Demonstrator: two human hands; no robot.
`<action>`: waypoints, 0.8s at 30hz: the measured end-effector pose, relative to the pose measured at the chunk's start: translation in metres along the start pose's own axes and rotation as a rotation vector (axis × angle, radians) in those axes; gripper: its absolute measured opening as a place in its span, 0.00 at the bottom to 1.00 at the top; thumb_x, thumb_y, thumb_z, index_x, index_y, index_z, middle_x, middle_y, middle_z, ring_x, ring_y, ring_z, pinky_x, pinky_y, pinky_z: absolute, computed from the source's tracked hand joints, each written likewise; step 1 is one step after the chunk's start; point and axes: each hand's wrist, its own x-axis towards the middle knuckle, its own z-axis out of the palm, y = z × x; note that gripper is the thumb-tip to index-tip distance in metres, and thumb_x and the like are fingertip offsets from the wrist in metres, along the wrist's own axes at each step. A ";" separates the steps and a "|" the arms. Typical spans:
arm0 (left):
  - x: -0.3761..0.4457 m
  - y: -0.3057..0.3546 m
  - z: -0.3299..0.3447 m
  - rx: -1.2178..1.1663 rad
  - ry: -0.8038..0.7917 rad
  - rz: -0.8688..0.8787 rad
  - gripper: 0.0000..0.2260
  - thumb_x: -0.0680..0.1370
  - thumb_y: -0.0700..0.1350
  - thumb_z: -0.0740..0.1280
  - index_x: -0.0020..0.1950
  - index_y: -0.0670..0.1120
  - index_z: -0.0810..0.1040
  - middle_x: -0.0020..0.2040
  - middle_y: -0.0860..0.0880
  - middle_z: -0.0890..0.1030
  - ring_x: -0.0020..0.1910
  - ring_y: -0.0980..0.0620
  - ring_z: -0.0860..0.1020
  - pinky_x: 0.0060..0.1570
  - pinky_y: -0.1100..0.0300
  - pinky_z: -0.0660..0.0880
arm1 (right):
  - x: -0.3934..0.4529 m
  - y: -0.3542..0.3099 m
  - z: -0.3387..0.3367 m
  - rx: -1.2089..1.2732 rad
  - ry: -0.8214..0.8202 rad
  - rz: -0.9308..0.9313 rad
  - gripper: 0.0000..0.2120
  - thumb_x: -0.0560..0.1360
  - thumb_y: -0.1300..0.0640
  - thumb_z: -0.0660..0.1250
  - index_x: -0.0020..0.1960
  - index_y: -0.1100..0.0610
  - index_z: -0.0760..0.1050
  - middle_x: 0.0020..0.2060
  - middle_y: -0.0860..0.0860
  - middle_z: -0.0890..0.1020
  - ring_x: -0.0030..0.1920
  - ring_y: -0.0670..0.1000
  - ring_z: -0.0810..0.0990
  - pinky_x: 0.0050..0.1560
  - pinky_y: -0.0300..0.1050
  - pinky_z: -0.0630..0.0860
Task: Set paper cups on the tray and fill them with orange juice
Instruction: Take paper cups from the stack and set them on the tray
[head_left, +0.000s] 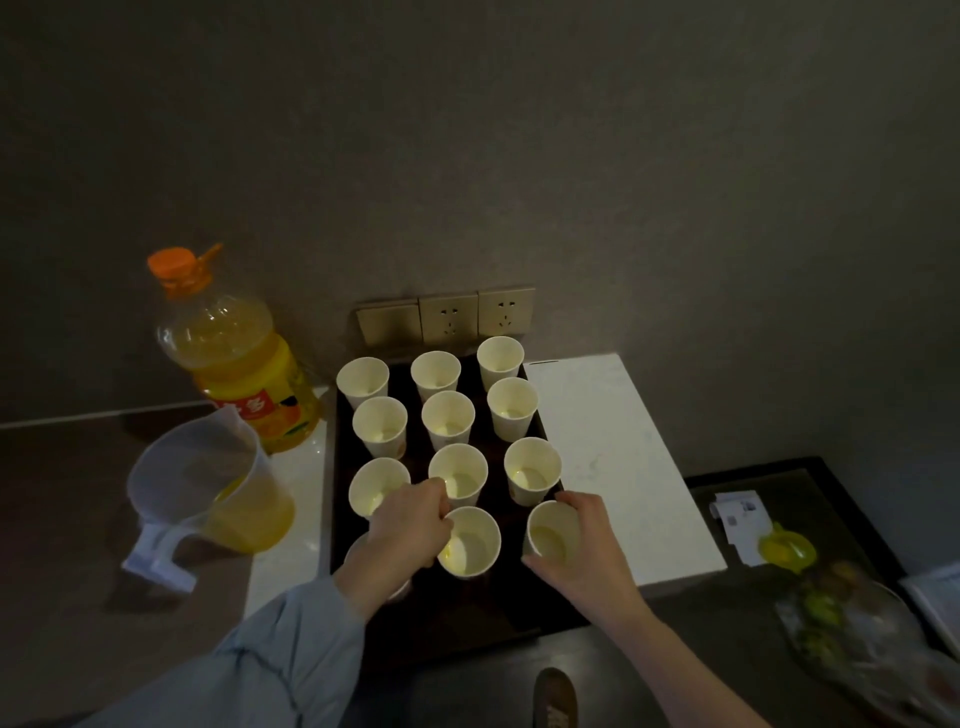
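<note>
Several white paper cups stand in rows on a dark tray (524, 613), each with a little orange juice at the bottom. My left hand (402, 530) pinches the rim of the front middle cup (470, 543) and hides most of a cup at the front left. My right hand (576, 551) wraps around the front right cup (553, 530) at the tray's right edge. A clear plastic jug (208, 483) holding some juice stands left of the tray. Behind it is a large orange juice bottle (234, 353) with an orange cap.
The tray rests on a white countertop (613, 441) against a grey wall with wall sockets (452, 314). To the right a black tray (810, 499) carries papers, a yellow object and a glass bowl of fruit (852, 618). A shoe (556, 699) shows below.
</note>
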 end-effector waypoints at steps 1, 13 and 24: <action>0.001 0.000 0.000 0.003 0.009 -0.003 0.02 0.77 0.47 0.63 0.46 0.50 0.72 0.43 0.51 0.80 0.33 0.50 0.82 0.41 0.51 0.81 | 0.000 0.001 0.000 -0.013 -0.004 -0.013 0.38 0.60 0.42 0.79 0.61 0.38 0.59 0.53 0.28 0.62 0.55 0.36 0.68 0.49 0.28 0.68; 0.004 -0.005 -0.001 0.094 0.090 0.040 0.08 0.77 0.53 0.63 0.43 0.52 0.68 0.42 0.52 0.78 0.42 0.50 0.78 0.37 0.55 0.73 | -0.005 -0.007 -0.010 0.009 0.035 -0.037 0.40 0.62 0.38 0.77 0.65 0.40 0.58 0.61 0.37 0.63 0.62 0.38 0.62 0.57 0.32 0.66; -0.019 -0.003 -0.077 0.027 0.247 0.213 0.09 0.76 0.58 0.63 0.43 0.55 0.70 0.39 0.56 0.76 0.38 0.55 0.76 0.33 0.58 0.72 | 0.047 -0.103 -0.058 0.171 0.233 -0.203 0.28 0.70 0.40 0.70 0.66 0.44 0.65 0.59 0.39 0.71 0.61 0.39 0.70 0.55 0.35 0.68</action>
